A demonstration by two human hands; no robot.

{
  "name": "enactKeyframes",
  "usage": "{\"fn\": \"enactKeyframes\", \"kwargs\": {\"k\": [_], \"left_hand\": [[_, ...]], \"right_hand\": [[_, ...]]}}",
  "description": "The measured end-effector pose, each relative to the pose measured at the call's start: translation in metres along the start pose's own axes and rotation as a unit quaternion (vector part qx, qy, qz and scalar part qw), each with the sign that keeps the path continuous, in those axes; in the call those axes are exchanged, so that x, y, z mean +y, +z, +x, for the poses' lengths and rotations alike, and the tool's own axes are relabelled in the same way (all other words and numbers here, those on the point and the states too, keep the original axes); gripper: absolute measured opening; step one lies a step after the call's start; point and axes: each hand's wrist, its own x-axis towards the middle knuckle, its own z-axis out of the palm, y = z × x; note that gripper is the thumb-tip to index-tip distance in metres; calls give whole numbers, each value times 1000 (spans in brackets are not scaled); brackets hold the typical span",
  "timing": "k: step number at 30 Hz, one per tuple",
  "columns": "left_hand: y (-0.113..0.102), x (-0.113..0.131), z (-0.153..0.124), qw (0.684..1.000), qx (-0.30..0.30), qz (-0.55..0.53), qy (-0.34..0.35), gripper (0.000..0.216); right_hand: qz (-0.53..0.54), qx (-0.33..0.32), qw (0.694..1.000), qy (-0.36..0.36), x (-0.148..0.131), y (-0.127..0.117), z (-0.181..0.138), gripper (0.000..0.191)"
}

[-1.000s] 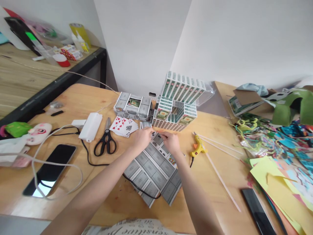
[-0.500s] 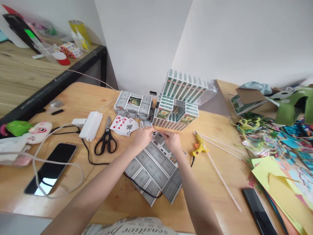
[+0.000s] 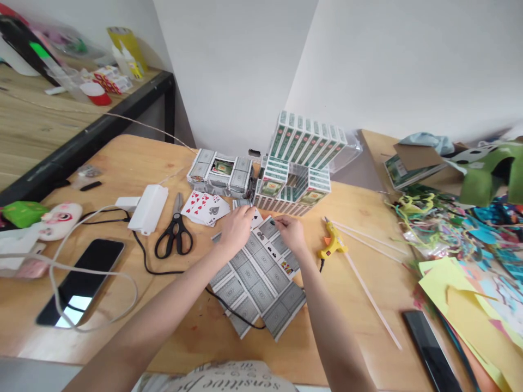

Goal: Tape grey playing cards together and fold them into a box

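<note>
A flat panel of interlaced playing cards [image 3: 261,272], mostly grey backs up, lies on the table between my forearms. My left hand [image 3: 237,230] is closed on a playing card [image 3: 256,219] beside the panel's far corner; a spade-like black mark shows on the card. My right hand [image 3: 291,231] is closed, its fingertips pinched at the panel's upper right edge. A fanned pile of face-up cards [image 3: 204,208] lies to the left of my left hand. Just beyond both hands stands a structure of green and white card boxes [image 3: 302,163].
A card-covered box [image 3: 220,173] stands at the back. Black scissors [image 3: 175,231], a white adapter [image 3: 149,209] and a phone [image 3: 81,283] lie left. A yellow glue gun [image 3: 332,242] with glue sticks [image 3: 373,302] lies right. A black cable [image 3: 232,310] crosses the panel.
My left hand has drawn slightly left, away from my right hand, and the card at its fingertips now shows. The panel's far corner is more visible. The whole view has shifted a little.
</note>
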Motion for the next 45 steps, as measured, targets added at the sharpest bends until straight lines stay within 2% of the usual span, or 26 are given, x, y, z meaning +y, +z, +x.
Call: {"fn": "enactKeyframes", "kwargs": {"k": [3,5,9,14,25,31,33,35,37,38,40,42,45], "left_hand": [[10,13,-21,999,32,18,35,43],[18,21,-37,998,10,2,65,38],[25,27,-58,998,-19,-21,64,43],[23,26,-60,997,-26,-24,67,46],[25,26,-60,997,-14,-14,72,46],[27,22,-60,995,4,-72,71,47],[24,16,-57,989,31,-128,71,38],[20,7,-48,981,83,-167,51,31],[14,-2,-34,977,136,-164,11,29],[12,-7,-25,978,144,-151,-9,31],[9,-14,-8,984,117,-127,-44,35],[8,-18,7,988,56,-125,-73,40],[8,-21,22,987,-8,-144,-70,30]], "right_hand": [[33,-3,999,25,10,0,2,19],[51,-2,998,35,16,0,2,19],[82,-5,996,41,22,2,4,19],[127,-13,991,49,29,2,7,20],[156,-30,986,53,38,1,14,18],[145,-21,988,47,36,0,14,18],[138,-15,989,44,35,0,13,17],[134,-12,990,40,33,0,12,17],[131,-14,991,35,31,-1,12,16],[130,-15,991,32,29,-1,11,16],[128,-15,991,27,25,-2,10,16],[124,-16,992,20,21,-3,9,16],[120,-16,993,12,18,-3,8,16]]}}
